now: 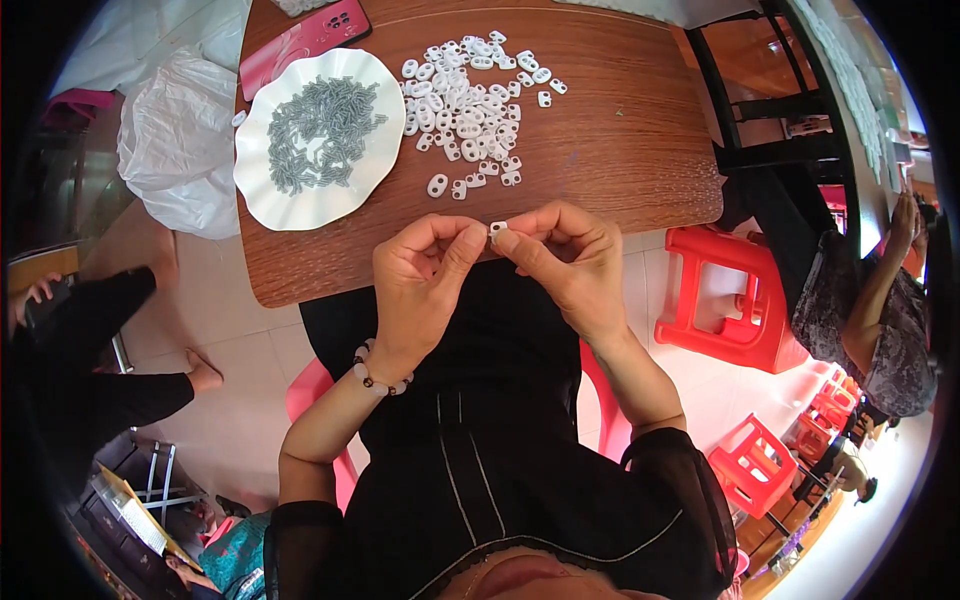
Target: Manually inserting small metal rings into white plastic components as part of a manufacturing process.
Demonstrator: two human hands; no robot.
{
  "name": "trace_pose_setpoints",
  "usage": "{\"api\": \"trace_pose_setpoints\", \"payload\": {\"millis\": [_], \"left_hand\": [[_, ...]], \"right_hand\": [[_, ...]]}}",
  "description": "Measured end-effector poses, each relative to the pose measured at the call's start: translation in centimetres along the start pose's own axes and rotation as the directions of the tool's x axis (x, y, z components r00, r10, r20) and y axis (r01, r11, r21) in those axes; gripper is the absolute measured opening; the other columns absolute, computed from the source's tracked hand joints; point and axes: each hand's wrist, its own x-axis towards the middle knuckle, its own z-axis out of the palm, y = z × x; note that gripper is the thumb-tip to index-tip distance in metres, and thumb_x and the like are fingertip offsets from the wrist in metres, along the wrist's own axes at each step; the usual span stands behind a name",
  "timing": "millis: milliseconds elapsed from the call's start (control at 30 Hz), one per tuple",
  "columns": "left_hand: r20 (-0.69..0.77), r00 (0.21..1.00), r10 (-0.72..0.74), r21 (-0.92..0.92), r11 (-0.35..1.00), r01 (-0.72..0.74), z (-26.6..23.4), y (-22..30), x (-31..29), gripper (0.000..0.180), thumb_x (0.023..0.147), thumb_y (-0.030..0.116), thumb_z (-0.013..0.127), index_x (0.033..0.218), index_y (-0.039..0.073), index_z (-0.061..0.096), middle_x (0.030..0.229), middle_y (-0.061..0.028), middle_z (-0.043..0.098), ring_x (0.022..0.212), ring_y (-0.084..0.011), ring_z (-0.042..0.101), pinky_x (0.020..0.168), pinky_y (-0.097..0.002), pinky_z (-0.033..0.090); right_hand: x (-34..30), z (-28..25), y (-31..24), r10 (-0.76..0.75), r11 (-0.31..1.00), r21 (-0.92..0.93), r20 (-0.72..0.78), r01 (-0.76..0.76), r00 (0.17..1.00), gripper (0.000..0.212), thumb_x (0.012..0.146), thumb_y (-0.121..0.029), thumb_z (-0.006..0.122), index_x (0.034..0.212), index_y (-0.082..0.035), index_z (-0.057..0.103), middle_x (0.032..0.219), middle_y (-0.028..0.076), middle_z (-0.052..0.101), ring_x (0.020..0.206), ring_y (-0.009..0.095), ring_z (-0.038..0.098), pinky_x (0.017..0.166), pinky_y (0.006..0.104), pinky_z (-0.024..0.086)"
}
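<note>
Brown wood-grain table (pixel 620 120): over its near edge, the right hand (pixel 575 262) clamps its fingers on a small white piece (pixel 502 225); the left hand (pixel 422 275) has fingers together beside it (contents, if any, unclear). A slack pinch could drop the piece.

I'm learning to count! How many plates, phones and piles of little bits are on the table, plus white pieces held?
White plate: 1
Pink phone: 1
Grey pile: 1
White pile: 1
Held white piece: 1
Total: 5
</note>
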Motion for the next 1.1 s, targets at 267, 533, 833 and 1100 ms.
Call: {"api": "trace_pose_setpoints", "payload": {"millis": [267, 533, 833, 1100], "left_hand": [[-0.048, 0.997, 0.054, 0.097, 0.994, -0.049, 0.1, -0.7, -0.1, 0.012, 0.091, 0.005, 0.064, 0.093, -0.006, 0.066, 0.086, -0.0057, 0.067, 0.077, -0.0079, 0.062, 0.070, -0.0201, 0.050], [-0.030, 0.999, 0.013, -0.009, 1.000, -0.013, 0.6, -0.5, -0.1, 0.014, 0.092, 0.007, 0.063, 0.098, -0.006, 0.066, 0.087, -0.0064, 0.068, 0.077, -0.0085, 0.063, 0.069, -0.0209, 0.050], [-0.045, 0.998, -0.040, 0.000, 0.999, 0.040, -0.1, -0.8, -0.1, 0.025, 0.096, 0.020, 0.058, 0.103, -0.002, 0.066, 0.084, -0.0041, 0.066, 0.074, -0.0062, 0.057, 0.067, -0.0195, 0.045], [-0.067, 0.998, -0.013, -0.004, 1.000, 0.013, -0.1, -0.7, 0.1, 0.019, 0.092, 0.015, 0.065, 0.097, -0.003, 0.069, 0.086, -0.0059, 0.068, 0.076, -0.0070, 0.060, 0.068, -0.0206, 0.047]], "right_hand": [[-0.2, -0.1, 0.2, -0.052, 0.993, -0.102, -0.016, 0.050, 0.999, 0.006, 0.086, -0.001, 0.068, 0.087, 0.004, 0.067, 0.080, 0.006, 0.070, 0.074, 0.007, 0.065, 0.065, 0.0177, 0.050], [0.1, -0.4, 0.3, -0.010, 1.000, 0.023, 0.009, 0.010, 1.000, 0.008, 0.085, -0.002, 0.069, 0.092, 0.002, 0.067, 0.083, 0.008, 0.071, 0.075, 0.011, 0.067, 0.059, 0.0193, 0.049], [0.5, -0.9, 0.8, 0.011, 1.000, 0.017, -0.028, -0.010, 1.000, 0.009, 0.085, -0.003, 0.069, 0.093, 0.002, 0.067, 0.082, 0.008, 0.071, 0.073, 0.010, 0.066, 0.058, 0.0198, 0.049], [0.5, -0.7, 0.7, 0.015, 1.000, 0.014, -0.017, -0.014, 1.000, 0.009, 0.085, -0.003, 0.069, 0.092, 0.002, 0.067, 0.083, 0.009, 0.071, 0.074, 0.010, 0.066, 0.058, 0.0199, 0.049]]}}
